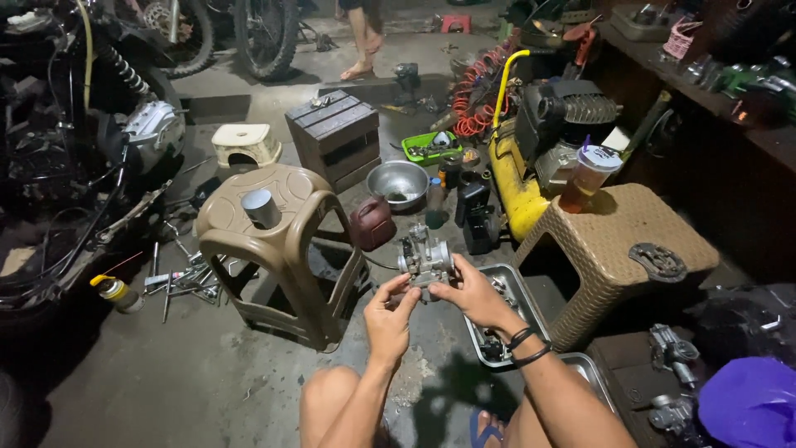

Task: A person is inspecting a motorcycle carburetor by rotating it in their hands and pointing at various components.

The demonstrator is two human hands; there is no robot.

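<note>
While both hands were raised over the concrete floor (166,382), they gripped a small metal carburetor (424,259) between them. The left hand (390,319) pinched its near lower edge with thumb and fingertips, and the right hand (471,294) clasped its right side from below, dark bands circling that wrist. The carburetor sat upright, just in front of the person's knees and above a metal tray (516,286) of small parts on the floor. To the left stood a tan plastic stool (278,249) with a grey metal cylinder (261,207) on its seat. To the right, a woven stool (618,241) carried an iced drink cup (590,176) and a flat metal gasket. Farther off lay a steel bowl (398,182), a yellow compressor (518,195) and a dark red jug (371,222).
</note>
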